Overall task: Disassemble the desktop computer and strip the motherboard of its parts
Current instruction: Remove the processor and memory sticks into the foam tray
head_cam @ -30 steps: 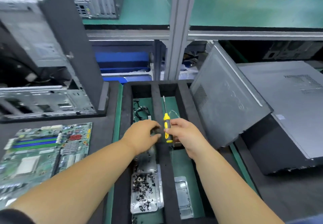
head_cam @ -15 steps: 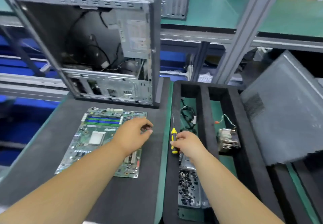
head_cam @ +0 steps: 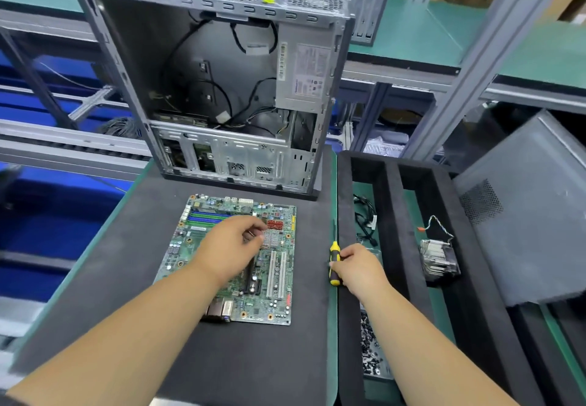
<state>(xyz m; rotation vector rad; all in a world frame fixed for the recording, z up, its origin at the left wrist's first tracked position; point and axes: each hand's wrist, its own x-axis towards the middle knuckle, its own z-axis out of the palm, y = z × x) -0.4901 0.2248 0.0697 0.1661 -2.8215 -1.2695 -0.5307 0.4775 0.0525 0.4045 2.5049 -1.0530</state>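
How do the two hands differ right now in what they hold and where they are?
The right hand grips the yellow-and-black screwdriver beside the foam tray; the left hand holds no tool. The left hand is over the motherboard with fingers curled near its small heatsink; the right hand is off the board.

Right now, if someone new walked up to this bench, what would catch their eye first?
Probably the green motherboard lying flat on the black mat, with the left hand over its middle. Behind it stands the opened computer case, cables hanging inside. To the right, the right hand grips a yellow-and-black screwdriver beside the black foam tray.
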